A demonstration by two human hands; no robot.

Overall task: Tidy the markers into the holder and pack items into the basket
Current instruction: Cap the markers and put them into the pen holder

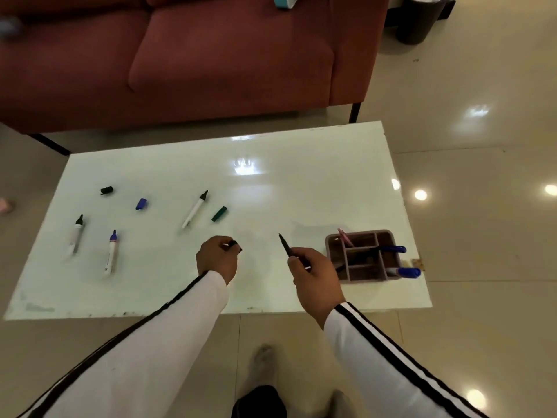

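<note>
Cap in our left hand, bare marker in our right, tip pointing away.

Our left hand [217, 258] pinches what looks like a black cap [234, 244]; our right hand [313, 274] grips the marker [284, 244], its tip angled up-left toward the cap, holder [363, 255] just right on the desk [301, 182].

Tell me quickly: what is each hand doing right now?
Left hand: closed on a small black marker cap.
Right hand: closed on a thin black uncapped marker, tip pointing up and away.

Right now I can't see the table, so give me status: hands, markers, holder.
Left hand shut on small black cap. Right hand shut on uncapped black pen. Compartmented brown holder beside right hand; three markers loose, uncapped.
</note>
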